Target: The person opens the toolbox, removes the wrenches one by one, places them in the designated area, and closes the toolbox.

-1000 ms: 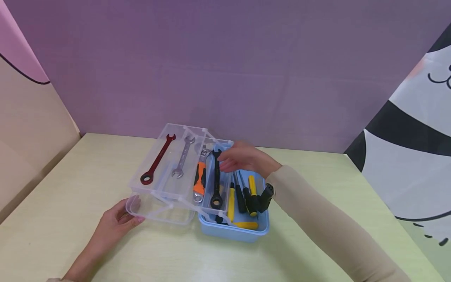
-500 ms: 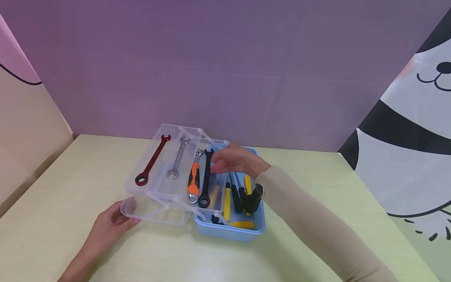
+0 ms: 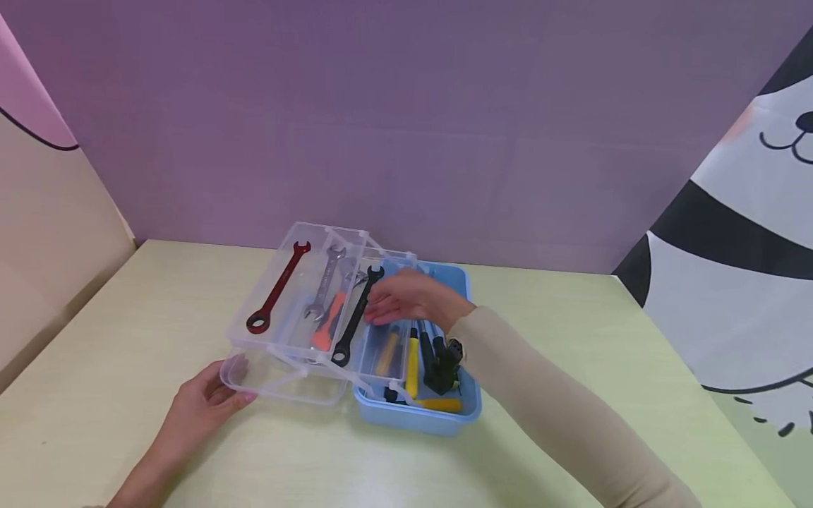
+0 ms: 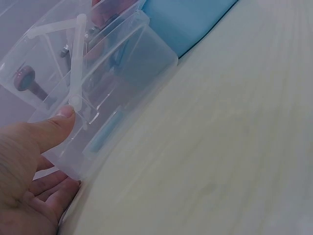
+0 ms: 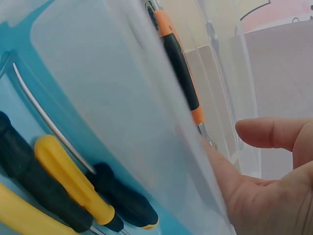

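A light-blue toolbox (image 3: pixel 413 421) stands with its clear lid (image 3: pixel 298 400) swung out to the left, clear folding trays between them. The lid's near left corner is gripped by my left hand (image 3: pixel 200 406) between thumb and fingers. My right hand (image 3: pixel 413 296) reaches into the lower tray (image 3: pixel 381 377), fingers at the upper part of a black ratchet wrench (image 3: pixel 357 317). In the right wrist view the thumb stands apart and the fingertips are hidden behind the tray wall. Left of the black wrench lies an orange-handled adjustable wrench (image 3: pixel 329 321), partly beneath the upper tray (image 3: pixel 238 331).
On the upper tray lie a red ratchet wrench (image 3: pixel 277 288) and a silver wrench (image 3: pixel 325 282). Several yellow and black screwdrivers (image 5: pixel 73 176) fill the toolbox bottom. A pale wooden table (image 3: pixel 540 423) lies beneath, with a purple backdrop (image 3: pixel 406 141) behind.
The orange-handled adjustable wrench has shifted left under the upper tray. The black wrench has slid left and tilted, its ring end leftward. My right hand has moved left; my left hand keeps its grip.
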A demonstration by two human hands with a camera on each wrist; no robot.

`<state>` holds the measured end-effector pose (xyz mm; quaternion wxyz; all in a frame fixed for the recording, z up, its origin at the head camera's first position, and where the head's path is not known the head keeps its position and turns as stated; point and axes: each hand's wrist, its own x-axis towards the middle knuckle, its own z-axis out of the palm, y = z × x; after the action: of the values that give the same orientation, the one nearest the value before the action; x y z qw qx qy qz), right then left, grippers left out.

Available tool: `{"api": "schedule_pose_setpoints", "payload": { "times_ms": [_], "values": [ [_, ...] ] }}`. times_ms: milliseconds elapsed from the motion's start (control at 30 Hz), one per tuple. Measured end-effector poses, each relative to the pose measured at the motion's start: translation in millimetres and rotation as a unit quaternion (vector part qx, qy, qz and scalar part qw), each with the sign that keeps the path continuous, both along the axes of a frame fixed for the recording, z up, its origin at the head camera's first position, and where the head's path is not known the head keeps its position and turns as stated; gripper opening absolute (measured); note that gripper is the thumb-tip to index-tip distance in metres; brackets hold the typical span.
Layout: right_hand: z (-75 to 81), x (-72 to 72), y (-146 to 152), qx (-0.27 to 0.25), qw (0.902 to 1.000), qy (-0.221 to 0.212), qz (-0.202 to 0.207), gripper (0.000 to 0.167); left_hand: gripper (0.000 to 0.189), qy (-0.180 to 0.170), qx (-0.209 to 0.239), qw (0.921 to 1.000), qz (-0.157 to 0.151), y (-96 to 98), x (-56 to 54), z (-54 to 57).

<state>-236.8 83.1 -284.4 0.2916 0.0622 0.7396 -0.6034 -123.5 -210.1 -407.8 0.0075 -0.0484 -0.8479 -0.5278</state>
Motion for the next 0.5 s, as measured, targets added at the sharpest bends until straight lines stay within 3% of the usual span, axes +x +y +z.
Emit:
{"api": "schedule_pose_setpoints", "payload": {
  "times_ms": [500],
  "values": [
    [-0.5,-1.1,-9.0,0.007,0.9996,-0.005,-0.027,0.020,0.057,0.004,0.000,1.0000,0.004,0.4,0.7,1.3]
  ]
}}
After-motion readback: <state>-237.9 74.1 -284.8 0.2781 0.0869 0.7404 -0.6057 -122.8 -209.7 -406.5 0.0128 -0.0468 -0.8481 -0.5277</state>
